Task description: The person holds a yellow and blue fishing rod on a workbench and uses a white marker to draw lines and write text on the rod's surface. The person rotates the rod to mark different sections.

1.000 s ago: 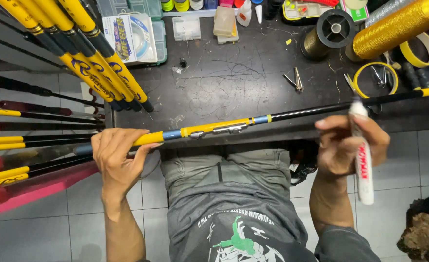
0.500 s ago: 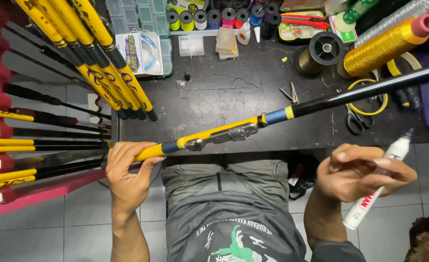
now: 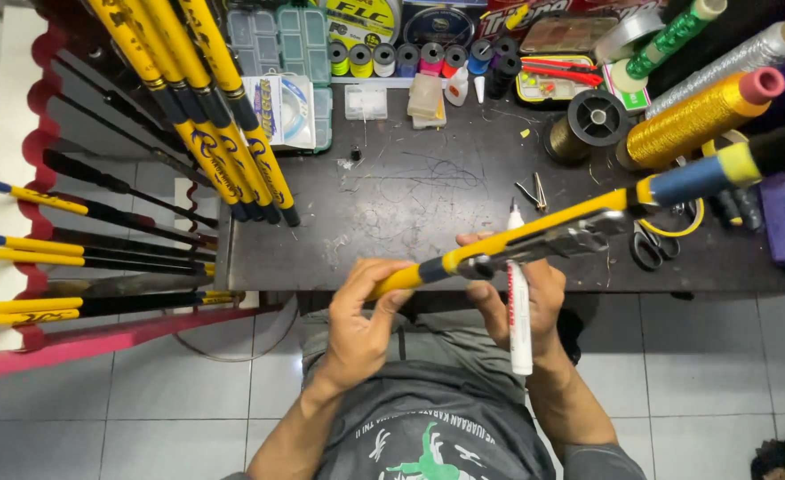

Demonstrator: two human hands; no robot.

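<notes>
Both hands have drawn together since half a second ago: the right hand, then well off to the side with the marker pointing up and away, now sits just beside the left hand, and the fishing rod has tilted more steeply. Its long axis runs on a diagonal from lower left to upper right, the yellow butt end low by the left hand and the dark shaft rising past a blue band toward the upper right edge of the view, above the table. The left hand's grip is closed around the yellow butt, fingers wrapped over it, so the rod stretches away to the right of that grip. The right hand's grip is clamped on the rod just past a dark band, at the near end of the metal reel seat, and the same hand also pins a white marker against the palm; the marker stands nearly upright, tip pointing away from the person, crossing beneath the rod. Beyond the rod lie black scissors, a gold thread cone and a dark spool. More yellow rods lean at the left.
</notes>
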